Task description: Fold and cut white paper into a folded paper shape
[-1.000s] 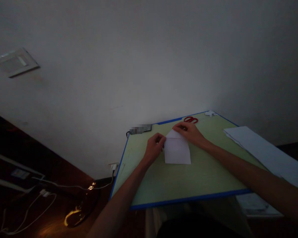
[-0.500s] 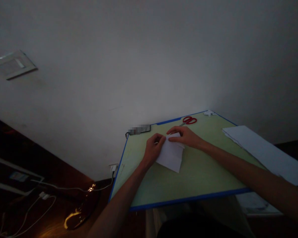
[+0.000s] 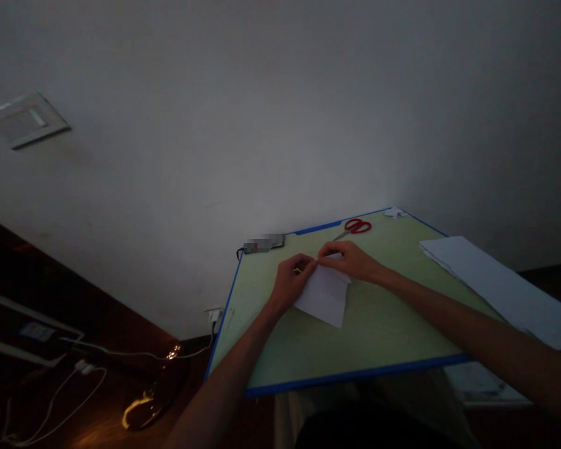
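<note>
A white sheet of paper (image 3: 326, 297) is held between my two hands over the pale green tabletop (image 3: 378, 333). My left hand (image 3: 293, 279) pinches its upper left edge between thumb and fingers. From the right, my right hand (image 3: 346, 259) pinches the paper's top edge, its fingertips close against the left thumb. A crease or folded layer shows near the right edge, partly covered by the right hand. Just beyond the right hand lie scissors (image 3: 358, 226) with red handles, their blades pointing toward the hands.
A stack of white paper (image 3: 490, 284) overhangs the table's right side. Small paper scraps (image 3: 394, 212) lie in the far right corner. At the far left corner rests a dark, blurred-out device (image 3: 264, 243) with a cord. A wall stands right behind the table.
My right fingers have closed onto the paper's top edge, where they were apart before. Both hands and the paper have shifted slightly to the right.
</note>
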Motion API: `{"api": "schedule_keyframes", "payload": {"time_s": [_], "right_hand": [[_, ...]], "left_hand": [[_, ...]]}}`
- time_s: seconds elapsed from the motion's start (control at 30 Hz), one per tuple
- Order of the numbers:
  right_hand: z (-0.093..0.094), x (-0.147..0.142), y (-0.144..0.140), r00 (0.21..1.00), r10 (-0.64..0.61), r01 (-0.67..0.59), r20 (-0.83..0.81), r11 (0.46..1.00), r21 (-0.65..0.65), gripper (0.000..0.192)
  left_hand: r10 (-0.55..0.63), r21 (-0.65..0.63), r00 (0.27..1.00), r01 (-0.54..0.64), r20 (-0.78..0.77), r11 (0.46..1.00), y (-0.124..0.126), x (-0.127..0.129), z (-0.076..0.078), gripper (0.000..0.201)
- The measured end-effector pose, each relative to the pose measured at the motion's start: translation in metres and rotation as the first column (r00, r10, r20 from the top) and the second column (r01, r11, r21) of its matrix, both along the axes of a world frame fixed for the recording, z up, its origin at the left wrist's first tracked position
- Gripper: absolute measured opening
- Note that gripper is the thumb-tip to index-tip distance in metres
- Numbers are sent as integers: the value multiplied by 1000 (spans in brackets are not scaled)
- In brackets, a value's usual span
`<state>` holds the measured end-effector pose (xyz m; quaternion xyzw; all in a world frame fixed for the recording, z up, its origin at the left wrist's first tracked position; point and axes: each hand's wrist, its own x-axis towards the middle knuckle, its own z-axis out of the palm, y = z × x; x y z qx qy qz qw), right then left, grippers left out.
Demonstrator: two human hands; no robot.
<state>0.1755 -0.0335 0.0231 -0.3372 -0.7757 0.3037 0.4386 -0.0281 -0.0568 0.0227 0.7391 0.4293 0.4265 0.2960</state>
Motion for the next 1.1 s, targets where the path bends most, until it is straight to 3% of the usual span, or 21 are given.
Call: {"api": "schedule_keyframes", "payload": {"time_s": [0.27,0.5,0.67,0.83,0.97,1.1], "right_hand": [[0,-1,-3,996,-1,-11,85,989,146,6],[0,22,14,995,15,-21,101,998,66,10],[-1,32,21,999,-31,30,21,999,34,8],[-6,19,18,987,-100,103,-124,994,22,18],[-6,9,12,984,-9,-7,-177,996,-90,48],[-4,7,8,974,11,-52,-226,983,-176,56]], "left_hand": [[-22,109,992,36,-126,993,-5,1,1,20],[-23,47,998,26,-54,999,1,-4,4,21],[28,23,999,-28,22,999,4,-5,4,22],[59,-65,987,-50,150,997,9,-4,-1,26],[104,-81,957,-85,271,993,12,-4,-2,26],[105,-76,949,-86,297,993,10,-4,-1,22]]}}
